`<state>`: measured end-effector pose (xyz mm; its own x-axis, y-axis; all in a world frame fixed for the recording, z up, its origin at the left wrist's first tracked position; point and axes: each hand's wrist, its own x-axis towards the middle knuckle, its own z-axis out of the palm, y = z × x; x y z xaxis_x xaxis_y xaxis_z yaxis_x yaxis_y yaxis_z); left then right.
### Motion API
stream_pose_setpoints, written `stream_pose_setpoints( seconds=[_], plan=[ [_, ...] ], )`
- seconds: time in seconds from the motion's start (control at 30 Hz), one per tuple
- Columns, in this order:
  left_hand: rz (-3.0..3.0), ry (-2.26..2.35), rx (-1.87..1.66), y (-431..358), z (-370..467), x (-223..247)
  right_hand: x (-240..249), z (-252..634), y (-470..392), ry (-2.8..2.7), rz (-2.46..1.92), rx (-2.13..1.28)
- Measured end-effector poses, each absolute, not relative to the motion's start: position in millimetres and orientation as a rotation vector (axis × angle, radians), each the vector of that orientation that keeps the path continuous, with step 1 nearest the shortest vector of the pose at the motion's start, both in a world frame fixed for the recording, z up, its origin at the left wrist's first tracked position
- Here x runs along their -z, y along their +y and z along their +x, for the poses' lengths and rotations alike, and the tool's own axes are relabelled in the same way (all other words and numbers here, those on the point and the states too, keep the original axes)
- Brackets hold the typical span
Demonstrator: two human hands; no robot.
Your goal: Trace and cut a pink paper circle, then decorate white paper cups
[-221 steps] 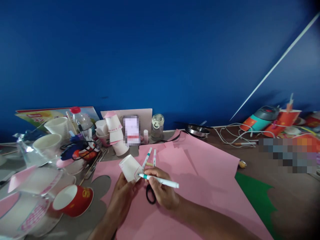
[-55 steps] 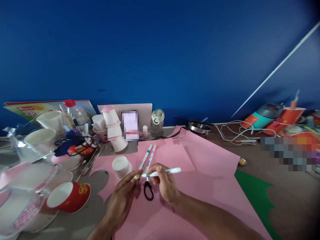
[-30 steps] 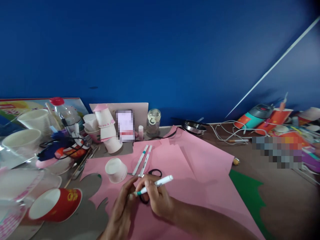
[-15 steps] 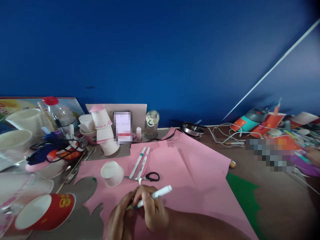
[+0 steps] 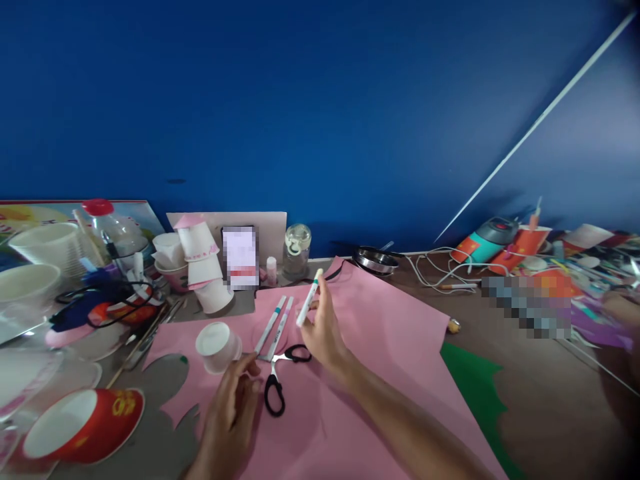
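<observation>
My right hand [image 5: 324, 327] is raised over the pink paper [image 5: 400, 313], closed around a white marker [image 5: 307, 303]. The marker slants upward, its green band and pale end at the top. Low over the paper, my left hand [image 5: 235, 397] has its fingers loosely bent and apart, with nothing visible in them. Its fingertips are close to a white paper cup [image 5: 217, 347] and the black-handled scissors [image 5: 275, 393]. Two more white markers [image 5: 270, 327] lie side by side behind the scissors.
Stacked paper cups [image 5: 200, 267], a phone [image 5: 241, 257] and a glass jar [image 5: 298, 250] stand along the blue wall. A red paper cup [image 5: 85, 423] lies at left. Green paper [image 5: 475, 393], white cables [image 5: 425, 273] and clutter are at right, where another person's hand [image 5: 623, 307] shows.
My right hand has lifted the marker up and away from my left hand, turning it more upright. My hands have separated, uncovering the scissors' second handle. The view has shifted slightly.
</observation>
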<state>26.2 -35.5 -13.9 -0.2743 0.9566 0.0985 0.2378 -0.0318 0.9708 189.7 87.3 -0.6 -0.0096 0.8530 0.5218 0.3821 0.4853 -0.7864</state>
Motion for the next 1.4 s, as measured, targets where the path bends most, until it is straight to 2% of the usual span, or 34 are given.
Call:
stream_pose_setpoints(
  seconds=[0.13, 0.27, 0.43, 0.6, 1.17, 1.4],
  plan=[
    [1.426, 1.550, -1.349, -36, 27, 13, 14, 197, 103, -1.741, -1.222, -0.339],
    [1.587, 1.524, -1.361, -35, 26, 14, 8, 191, 91, -1.959, -1.060, -0.161],
    [1.814, 1.450, -1.346, -32, 24, 17, -6, 180, 69, -2.486, -0.795, -0.178],
    [1.916, 1.424, -1.316, -32, 25, 17, -5, 176, 64, -2.690, -0.738, -0.177],
    [1.971, 1.411, -1.379, -32, 26, 12, 6, 173, 63, -2.610, -0.743, -0.170],
    [1.961, 1.411, -1.355, -33, 25, 13, 4, 181, 69, -2.457, -0.891, -0.284]
  ],
)
